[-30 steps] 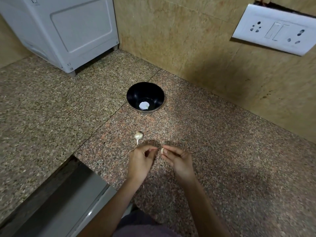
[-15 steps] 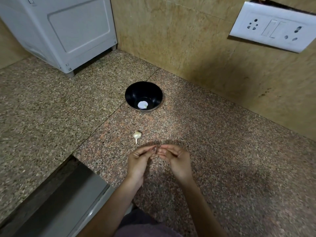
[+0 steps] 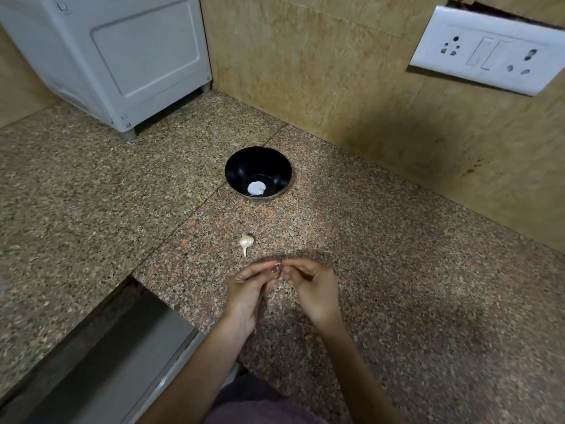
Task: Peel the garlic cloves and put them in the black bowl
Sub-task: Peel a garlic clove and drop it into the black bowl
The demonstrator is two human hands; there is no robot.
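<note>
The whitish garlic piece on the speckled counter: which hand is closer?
Left. The left hand is just short of the garlic piece, toward the person; the right hand is farther right.

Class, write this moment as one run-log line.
left hand, right hand: pinching mostly hidden garlic clove | garlic bulb: on counter | black bowl: beyond bulb

Bare forearms [image 3: 195,368] and a dull purplish-grey fabric garment [image 3: 260,405].

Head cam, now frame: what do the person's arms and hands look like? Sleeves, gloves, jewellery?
Left forearm and right forearm are bare down to the frame edge, with no sleeves showing. Left hand and right hand: no gloves, rings, watch or bangles visible. Nail detail is too small to tell. A purplish-grey garment shows at the bottom edge.
</note>
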